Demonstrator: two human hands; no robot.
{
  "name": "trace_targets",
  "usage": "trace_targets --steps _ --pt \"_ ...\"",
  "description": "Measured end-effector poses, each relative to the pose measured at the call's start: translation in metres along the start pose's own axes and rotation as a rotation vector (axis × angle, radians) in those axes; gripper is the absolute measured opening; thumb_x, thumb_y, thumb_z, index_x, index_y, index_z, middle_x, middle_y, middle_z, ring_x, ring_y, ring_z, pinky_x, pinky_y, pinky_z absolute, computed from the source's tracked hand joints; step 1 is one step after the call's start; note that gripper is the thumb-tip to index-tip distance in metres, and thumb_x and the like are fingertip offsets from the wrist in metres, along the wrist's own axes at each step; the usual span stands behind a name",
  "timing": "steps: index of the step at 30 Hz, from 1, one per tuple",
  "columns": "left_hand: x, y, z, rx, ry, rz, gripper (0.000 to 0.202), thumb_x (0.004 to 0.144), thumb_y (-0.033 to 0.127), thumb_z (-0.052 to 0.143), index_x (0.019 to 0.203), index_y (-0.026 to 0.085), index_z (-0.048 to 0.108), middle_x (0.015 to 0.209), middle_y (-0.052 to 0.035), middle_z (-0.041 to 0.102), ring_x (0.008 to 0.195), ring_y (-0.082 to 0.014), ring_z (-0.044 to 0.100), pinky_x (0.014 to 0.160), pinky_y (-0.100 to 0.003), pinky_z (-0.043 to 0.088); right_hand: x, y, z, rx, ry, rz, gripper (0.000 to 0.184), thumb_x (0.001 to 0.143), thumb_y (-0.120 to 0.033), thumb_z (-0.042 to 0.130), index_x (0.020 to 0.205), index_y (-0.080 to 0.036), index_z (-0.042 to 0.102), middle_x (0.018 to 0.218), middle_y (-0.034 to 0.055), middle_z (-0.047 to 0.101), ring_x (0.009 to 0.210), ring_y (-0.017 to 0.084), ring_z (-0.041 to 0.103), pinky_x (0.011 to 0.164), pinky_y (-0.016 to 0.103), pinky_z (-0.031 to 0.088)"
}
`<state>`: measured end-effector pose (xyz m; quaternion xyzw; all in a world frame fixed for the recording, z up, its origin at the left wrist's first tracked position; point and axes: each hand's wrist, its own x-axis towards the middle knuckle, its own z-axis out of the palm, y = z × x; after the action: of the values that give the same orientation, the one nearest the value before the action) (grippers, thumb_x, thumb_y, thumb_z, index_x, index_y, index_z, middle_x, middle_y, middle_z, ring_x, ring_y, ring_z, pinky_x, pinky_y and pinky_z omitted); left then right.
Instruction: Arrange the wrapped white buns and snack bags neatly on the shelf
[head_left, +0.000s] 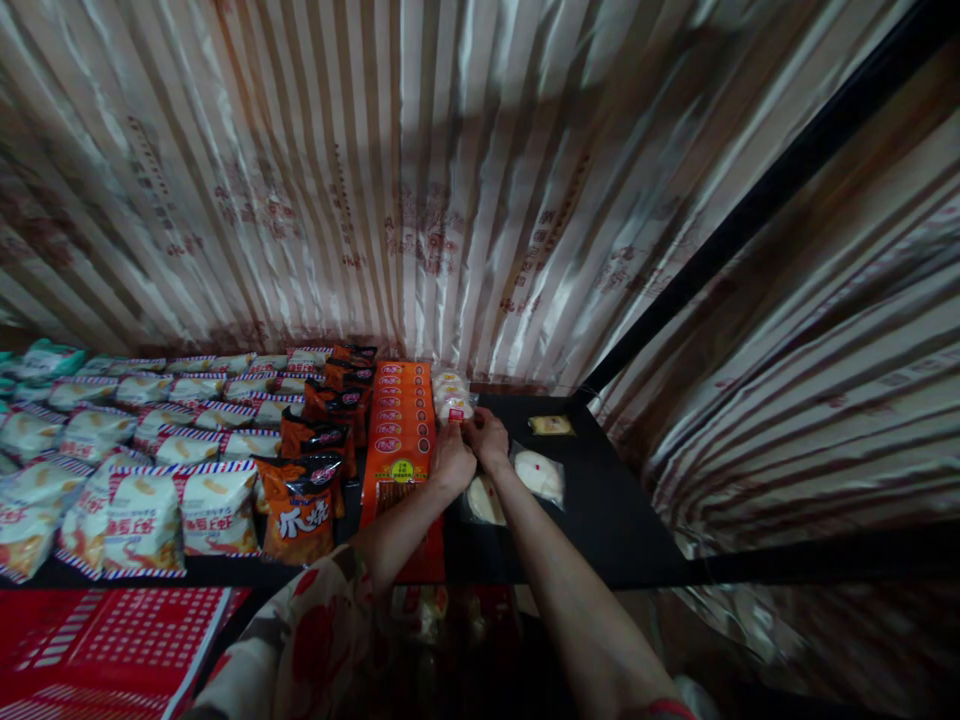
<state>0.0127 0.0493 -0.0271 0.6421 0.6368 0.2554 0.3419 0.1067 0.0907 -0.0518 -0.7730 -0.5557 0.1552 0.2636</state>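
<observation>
My left hand [452,456] and my right hand [487,437] reach together over a black shelf [600,500]. Both are closed on a clear packet of round white buns with a red label [454,408], at the near end of a short row of like packets. Another clear bun packet [540,474] lies just right of my right wrist. A third [484,500] shows under my left forearm. A long orange pack [401,440] lies directly left of my left hand.
Dark orange snack bags [307,500] and several rows of white bags with red-and-blue striped edges [150,480] fill the shelf's left side. A small yellow packet [551,425] lies at the back right. A striped satin curtain [450,180] hangs behind. Red printed packs [112,640] sit lower left.
</observation>
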Motion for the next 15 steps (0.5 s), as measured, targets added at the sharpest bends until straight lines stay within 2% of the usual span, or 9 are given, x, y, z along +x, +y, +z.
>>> trace_targets --steps 10,15 --pt "0.0005 0.0039 0.0019 0.001 -0.005 -0.02 0.049 0.08 0.008 0.04 0.129 0.007 0.045 0.136 -0.0182 0.047 0.128 -0.022 0.042 0.107 -0.03 0.03 0.0048 -0.0029 0.0011 -0.016 -0.088 0.001 0.033 0.083 -0.029 0.053 0.113 -0.021 0.062 0.103 0.0069 0.069 0.093 0.018 0.064 0.077 0.026 0.046" --pt "-0.0029 0.0057 0.0013 -0.005 0.006 -0.01 0.047 0.082 0.008 0.039 0.128 0.01 0.046 0.134 -0.0167 0.049 0.128 -0.0222 0.042 0.106 -0.032 0.031 0.0028 -0.0009 0.0023 -0.014 -0.054 -0.007 0.037 0.082 -0.03 0.055 0.116 -0.016 0.06 0.104 0.0105 0.068 0.097 0.019 0.063 0.081 0.025 0.046"
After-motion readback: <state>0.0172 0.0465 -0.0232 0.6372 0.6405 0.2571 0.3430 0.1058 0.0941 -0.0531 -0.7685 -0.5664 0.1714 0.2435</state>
